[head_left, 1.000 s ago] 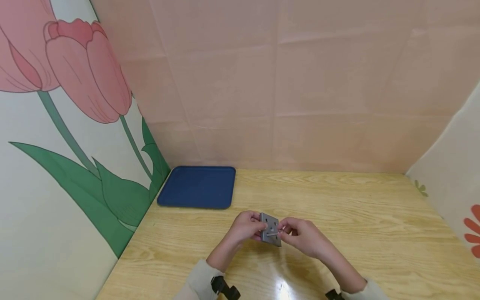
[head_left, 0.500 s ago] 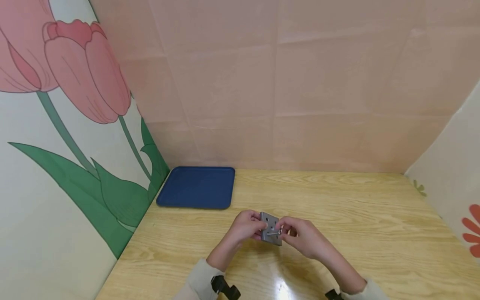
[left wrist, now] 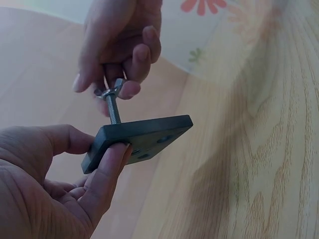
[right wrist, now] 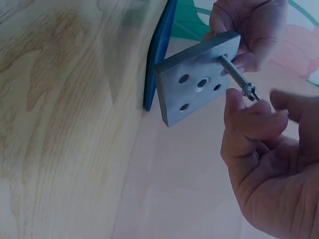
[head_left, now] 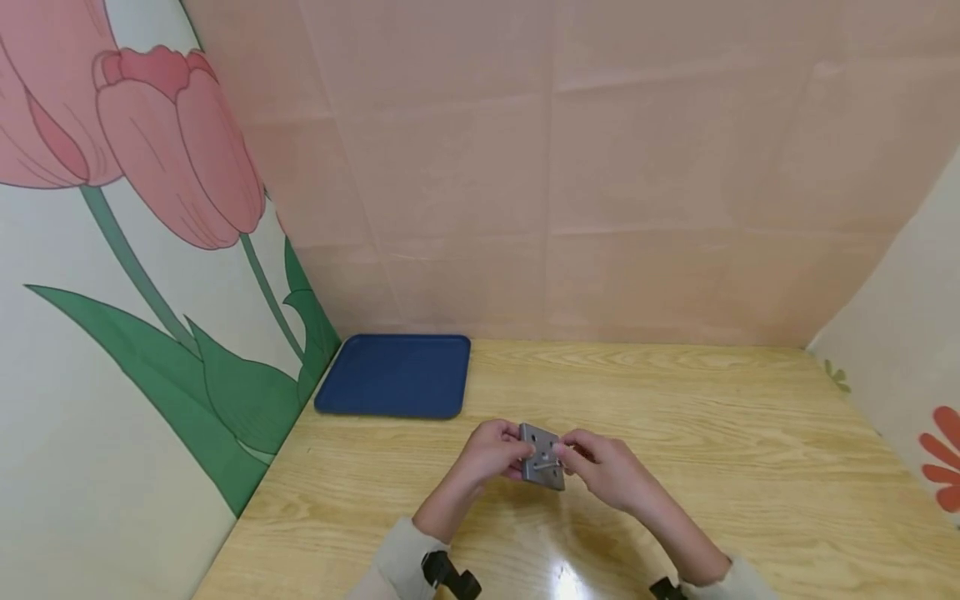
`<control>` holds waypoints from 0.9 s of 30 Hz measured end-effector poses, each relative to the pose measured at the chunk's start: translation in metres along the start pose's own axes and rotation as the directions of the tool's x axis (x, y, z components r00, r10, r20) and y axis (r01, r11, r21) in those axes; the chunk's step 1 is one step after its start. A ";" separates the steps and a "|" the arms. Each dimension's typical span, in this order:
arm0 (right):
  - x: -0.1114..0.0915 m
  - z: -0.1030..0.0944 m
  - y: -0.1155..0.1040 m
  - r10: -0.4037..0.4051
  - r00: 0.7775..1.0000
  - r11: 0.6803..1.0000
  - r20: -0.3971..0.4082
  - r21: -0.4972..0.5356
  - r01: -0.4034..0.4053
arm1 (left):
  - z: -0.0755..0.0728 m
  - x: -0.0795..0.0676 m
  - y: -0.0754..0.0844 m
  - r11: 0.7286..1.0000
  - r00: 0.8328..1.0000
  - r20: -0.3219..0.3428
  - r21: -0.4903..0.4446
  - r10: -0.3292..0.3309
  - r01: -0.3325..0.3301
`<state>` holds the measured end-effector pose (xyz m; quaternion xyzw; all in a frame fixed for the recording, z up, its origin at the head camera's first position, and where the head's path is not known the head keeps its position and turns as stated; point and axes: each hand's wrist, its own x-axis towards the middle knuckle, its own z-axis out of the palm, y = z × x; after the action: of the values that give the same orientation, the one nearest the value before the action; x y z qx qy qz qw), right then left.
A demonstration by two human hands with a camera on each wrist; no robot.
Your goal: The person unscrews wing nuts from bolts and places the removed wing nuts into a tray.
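My left hand point(head_left: 491, 452) pinches a grey metal plate point(head_left: 551, 475) by its left edge, thumb on the face and fingers behind. The plate is square, tilted, and has several round holes point(right wrist: 184, 78). A threaded bolt point(right wrist: 233, 70) stands out of one hole near the edge. Toward its free end sits a wing nut point(left wrist: 110, 90). Curled fingers of my right hand point(head_left: 611, 475) are around the wing nut; in the right wrist view the thumb point(right wrist: 289, 102) stands a little off it. The fingers partly hide the bolt's end.
A blue tray point(head_left: 393, 375) lies at the back left of the wooden table point(head_left: 712, 433). Behind the table hangs a pink-brown cloth point(head_left: 637, 167). A tulip-patterned sheet point(head_left: 172, 167) is on the left, a pale flowered one point(head_left: 907, 317) on the right.
My right fingers have shifted around the wing nut, the thumb moving up from below and across the fingers. The left hand and plate stay almost still.
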<state>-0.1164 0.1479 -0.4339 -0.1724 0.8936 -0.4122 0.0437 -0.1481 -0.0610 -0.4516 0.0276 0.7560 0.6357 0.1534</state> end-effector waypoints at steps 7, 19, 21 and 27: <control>0.000 -0.001 0.000 0.068 0.997 0.998 0.027 0.008 -0.068 | 0.002 -0.001 0.000 1.000 1.000 0.008 0.010 0.002 -0.002; -0.002 -0.005 0.002 -0.043 0.995 0.999 0.096 0.031 0.040 | 0.002 0.001 -0.003 1.000 1.000 0.007 -0.004 0.007 -0.007; -0.002 -0.005 0.000 -0.040 0.993 0.998 0.108 0.054 0.034 | 0.002 0.002 -0.003 1.000 1.000 0.007 -0.004 0.005 -0.005; -0.003 -0.002 -0.002 -0.051 0.993 0.995 0.102 0.094 0.041 | 0.002 0.001 -0.003 1.000 1.000 -0.001 -0.009 0.003 -0.003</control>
<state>-0.1132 0.1496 -0.4316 -0.2122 0.8660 -0.4440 0.0888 -0.1480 -0.0593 -0.4553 0.0278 0.7532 0.6393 0.1521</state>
